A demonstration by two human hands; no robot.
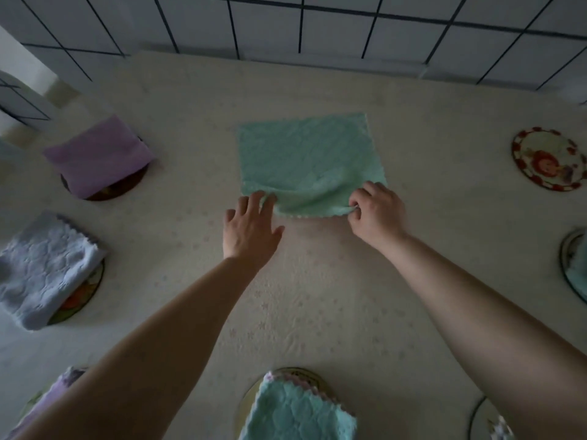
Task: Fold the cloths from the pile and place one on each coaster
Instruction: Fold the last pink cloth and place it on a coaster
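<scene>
A mint green cloth (306, 154) lies spread on the table's middle, its near edge rumpled. My right hand (376, 212) pinches the near right corner of that cloth. My left hand (249, 227) has its fingers straight, with the fingertips touching the near left corner. A folded purple cloth (98, 155) covers a dark coaster (127, 187) at the left. A folded pale blue cloth (44, 268) lies on a coaster (85, 296) further down the left side. A folded light blue cloth (298, 412) sits on a coaster (298, 374) at the near edge. A bare red-patterned coaster (548, 158) lies at the right.
The table wears a cream quilted cover (317, 296). A tiled wall (317, 27) rises behind its far edge. Another coaster (571, 265) with a cloth shows at the right edge, one more coaster (486, 420) at the bottom right, and a purple cloth (54, 395) at the bottom left.
</scene>
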